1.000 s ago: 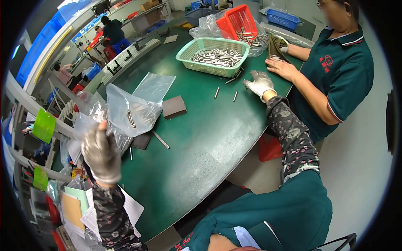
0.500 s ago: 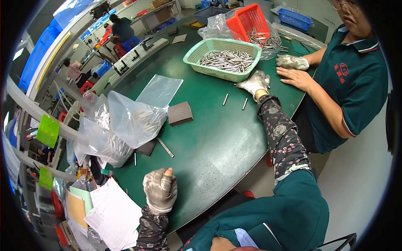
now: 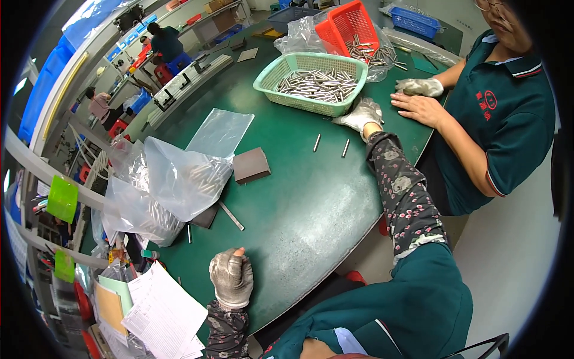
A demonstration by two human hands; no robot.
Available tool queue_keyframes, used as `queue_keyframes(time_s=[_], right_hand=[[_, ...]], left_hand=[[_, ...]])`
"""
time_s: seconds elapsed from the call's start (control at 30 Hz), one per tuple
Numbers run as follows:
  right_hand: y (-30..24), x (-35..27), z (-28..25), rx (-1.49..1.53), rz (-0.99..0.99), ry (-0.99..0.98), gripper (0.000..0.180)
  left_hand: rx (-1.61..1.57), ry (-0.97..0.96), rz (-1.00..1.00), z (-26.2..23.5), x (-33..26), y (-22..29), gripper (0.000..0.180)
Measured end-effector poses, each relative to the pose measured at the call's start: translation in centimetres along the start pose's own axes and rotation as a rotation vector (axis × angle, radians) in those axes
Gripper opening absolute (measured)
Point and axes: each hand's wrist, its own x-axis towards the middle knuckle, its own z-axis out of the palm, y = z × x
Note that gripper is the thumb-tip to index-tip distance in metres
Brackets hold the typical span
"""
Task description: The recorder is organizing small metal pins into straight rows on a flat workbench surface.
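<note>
My left hand (image 3: 231, 279), in a worn greyish glove with a bare thumb tip, is curled closed above the near part of the green table (image 3: 287, 209). Whatever it may hold is hidden. Farther right, my right hand (image 3: 362, 115), in a white glove, rests low beside the near right corner of the pale green plastic basket (image 3: 299, 103); its thumb and fingers look apart. Many short metal pins (image 3: 317, 85) fill that basket. Two loose pins, a left one (image 3: 317, 142) and a right one (image 3: 345, 148), lie on the table before my right hand.
A co-worker's gloved hand (image 3: 420, 87) and bare hand (image 3: 415, 109) rest at the right edge. Behind the basket, a tilted red basket (image 3: 344, 30) stands by spilled pins. Plastic bags of pins (image 3: 185, 179), a brown block (image 3: 251, 166) and papers (image 3: 164, 314) lie left.
The view has shifted slightly, so the table things sit a little farther left. Both my hands keep nearly the same places and poses.
</note>
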Motion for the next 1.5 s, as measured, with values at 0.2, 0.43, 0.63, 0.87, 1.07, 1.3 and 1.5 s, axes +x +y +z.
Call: queue_keyframes(time_s=[0.2, 0.43, 0.63, 0.87, 1.07, 1.3, 1.5], right_hand=[[1.1, 0.5, 0.7, 0.063, -0.041, -0.012, 0.099], [-1.9, -0.8, 0.9, 0.014, 0.034, 0.114, 0.090], [-3.3, 0.8, 1.3, -0.074, 0.070, 0.040, 0.086], [1.0, 1.7, 3.4, -0.188, -0.229, 0.043, 0.034], [2.1, -2.7, 3.0, 0.281, -0.575, 0.162, 0.029], [1.4, -8.5, 1.0, 0.140, -0.592, -0.051, 0.078], [0.9, -10.3, -0.6, -0.138, -0.370, -0.038, 0.083]], left_hand=[[-0.084, -0.019, -0.113, 0.7, -0.3, -0.2, 0.034], [-0.110, -0.057, -0.182, 1.6, -0.4, -0.7, 0.029], [-0.110, -0.081, -0.191, 1.8, -0.2, -0.7, 0.029], [-0.130, -0.079, -0.212, 2.0, -0.3, -0.8, 0.029], [-0.138, -0.086, -0.229, 1.7, -0.4, -0.7, 0.028], [-0.143, -0.077, -0.219, 1.7, -0.1, -0.9, 0.026], [-0.146, -0.066, -0.215, 1.8, -0.1, -0.8, 0.025]])
